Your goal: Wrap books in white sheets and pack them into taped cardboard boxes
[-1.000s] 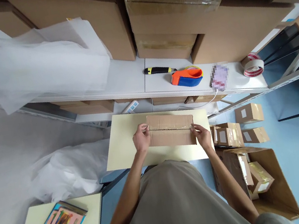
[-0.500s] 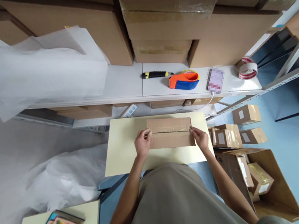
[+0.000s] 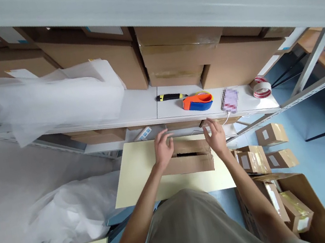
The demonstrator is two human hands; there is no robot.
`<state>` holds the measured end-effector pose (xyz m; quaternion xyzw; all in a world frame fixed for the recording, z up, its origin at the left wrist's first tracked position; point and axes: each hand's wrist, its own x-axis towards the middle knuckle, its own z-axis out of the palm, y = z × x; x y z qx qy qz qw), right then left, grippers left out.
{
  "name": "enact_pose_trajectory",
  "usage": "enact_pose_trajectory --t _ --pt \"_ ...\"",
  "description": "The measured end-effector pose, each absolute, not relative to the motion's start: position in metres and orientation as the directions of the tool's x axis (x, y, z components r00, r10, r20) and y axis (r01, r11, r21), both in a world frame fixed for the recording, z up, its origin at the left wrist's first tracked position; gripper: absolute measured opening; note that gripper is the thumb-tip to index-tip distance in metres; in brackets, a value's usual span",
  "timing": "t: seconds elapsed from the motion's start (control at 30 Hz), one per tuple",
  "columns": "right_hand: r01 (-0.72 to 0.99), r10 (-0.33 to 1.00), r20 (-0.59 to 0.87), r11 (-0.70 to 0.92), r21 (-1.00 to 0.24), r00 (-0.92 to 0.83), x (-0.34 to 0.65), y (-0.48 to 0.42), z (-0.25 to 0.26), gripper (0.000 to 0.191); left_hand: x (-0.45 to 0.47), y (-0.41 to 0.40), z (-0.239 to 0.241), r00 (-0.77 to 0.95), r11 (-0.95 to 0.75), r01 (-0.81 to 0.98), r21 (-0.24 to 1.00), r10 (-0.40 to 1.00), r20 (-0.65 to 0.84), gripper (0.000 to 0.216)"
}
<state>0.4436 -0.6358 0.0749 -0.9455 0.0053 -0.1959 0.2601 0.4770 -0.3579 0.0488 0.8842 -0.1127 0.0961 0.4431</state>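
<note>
A flat brown cardboard box (image 3: 193,162) lies on the pale yellow table (image 3: 140,175) in front of me. Its top seam is parted, with a dark gap showing between the flaps. My left hand (image 3: 164,151) rests on the box's left end, fingers spread over the far flap. At the box's far right corner is my right hand (image 3: 215,137), fingers extended and touching the flap edge. Neither hand holds anything.
A white shelf (image 3: 147,107) behind the table carries a black-and-yellow knife (image 3: 170,96), an orange-and-blue tape dispenser (image 3: 198,101) and a tape roll (image 3: 261,89). Large cartons (image 3: 171,61) and white wrapping (image 3: 52,103) sit behind. Small boxes (image 3: 270,134) lie on the blue floor at right.
Both hands left the ends of the taped seam and moved up to the far flap. The seam has split open. The camera tilted upward.
</note>
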Motion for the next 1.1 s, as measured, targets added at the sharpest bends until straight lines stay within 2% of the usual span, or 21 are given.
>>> enact_pose_trajectory --t 0.1,0.23,0.33,0.5,0.57,0.67,0.77,0.83,0.93,1.1 --pt "0.157 -0.017 0.434 -0.919 -0.362 0.901 0.498 -0.637 0.114 0.052 0.502 -0.386 0.097 0.925 -0.561 -0.374 0.738 -0.161 0.345 0.025" --pt "0.119 0.039 0.309 -0.962 -0.244 0.95 0.551 -0.64 0.129 0.063 0.517 -0.41 0.14 0.877 -0.531 -0.469 0.706 -0.182 0.445 0.027" --pt "0.103 0.051 0.243 -0.973 -0.206 0.969 0.569 -0.643 0.125 0.057 0.517 -0.416 0.146 0.84 -0.492 -0.529 0.692 -0.187 0.509 0.025" --pt "0.079 0.035 0.22 -0.979 -0.19 0.975 0.559 -0.646 0.124 0.045 0.505 -0.411 0.129 0.812 -0.412 -0.572 0.709 -0.164 0.56 0.021" --pt "0.095 0.033 0.247 -0.965 -0.245 0.969 0.538 -0.642 0.125 0.04 0.493 -0.406 0.12 0.826 -0.379 -0.556 0.74 -0.151 0.543 0.02" --pt "0.098 -0.013 0.242 -0.891 -0.442 0.97 0.492 -0.626 0.124 0.041 0.466 -0.398 0.107 0.879 -0.35 -0.474 0.808 -0.136 0.457 0.02" --pt "0.109 -0.036 0.182 -0.685 -0.72 0.983 0.441 -0.601 0.119 0.047 0.435 -0.39 0.099 0.916 -0.308 -0.4 0.863 -0.119 0.382 0.018" --pt "0.105 -0.037 0.146 -0.521 -0.847 0.989 0.413 -0.582 0.116 0.046 0.415 -0.385 0.096 0.935 -0.264 -0.354 0.897 -0.1 0.34 0.018" --pt "0.068 -0.039 0.089 -0.372 -0.926 0.995 0.384 -0.557 0.114 0.044 0.391 -0.377 0.095 0.961 -0.203 -0.278 0.939 -0.058 0.272 0.02" --pt "0.008 -0.025 0.016 -0.282 -0.959 1.0 0.362 -0.533 0.113 0.047 0.364 -0.362 0.098 0.981 -0.17 -0.194 0.966 -0.013 0.195 0.02"
